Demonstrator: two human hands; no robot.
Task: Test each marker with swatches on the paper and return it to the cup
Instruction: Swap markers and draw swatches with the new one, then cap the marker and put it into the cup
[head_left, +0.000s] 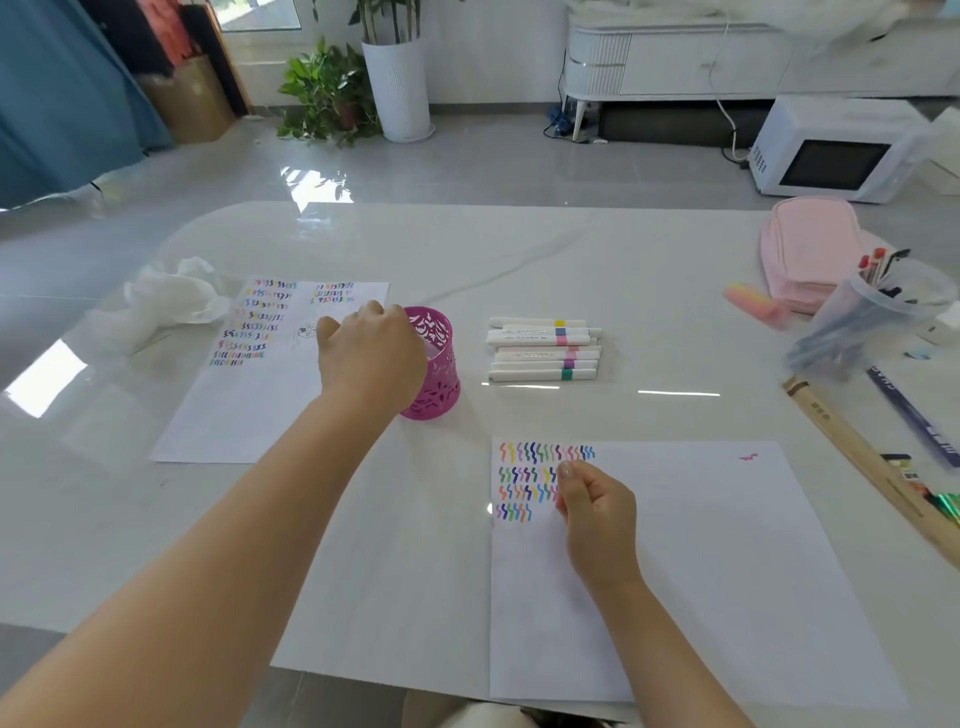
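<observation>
A magenta perforated cup (436, 364) stands on the table left of centre. My left hand (371, 353) grips its near left rim and wall. To the right of the cup lie several white markers (543, 349) with coloured bands, stacked side by side. A white paper (727, 571) with rows of coloured wavy swatches at its top left lies in front of me. My right hand (597, 512) rests on this paper beside the swatches, fingers curled, holding nothing that I can see.
A second swatch-covered paper (249, 374) lies at the left, with a crumpled tissue (166, 301) beyond it. At the right are a pink pencil case (810, 249), a clear cup of pens (872, 317), a pink eraser (756, 304) and a wooden ruler (857, 457).
</observation>
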